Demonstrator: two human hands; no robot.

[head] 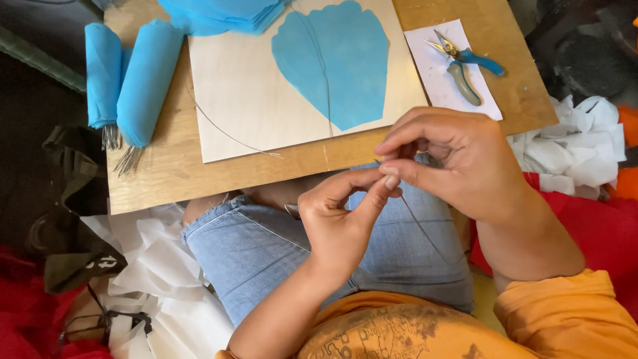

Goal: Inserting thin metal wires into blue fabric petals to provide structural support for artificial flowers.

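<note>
My left hand (pixel 342 216) and my right hand (pixel 455 159) meet above my lap, fingertips pinched together on a thin metal wire (pixel 422 229) that trails down over my jeans. Just beyond them a wooden board (pixel 166 173) rests across my knees. On it lies a pale plywood sheet (pixel 246 100) bearing a blue petal-shaped paper cutout (pixel 345 60) with a thin wire running down its middle. Another loose wire (pixel 226 133) curves across the sheet.
Two rolls of blue paper with wire ends (pixel 129 80) lie at the board's left. A stack of blue paper (pixel 219 14) sits at the top. Blue-handled pliers (pixel 462 63) rest on a white sheet (pixel 432 73). Crumpled white paper (pixel 565 146) and red cloth (pixel 611 226) surround me.
</note>
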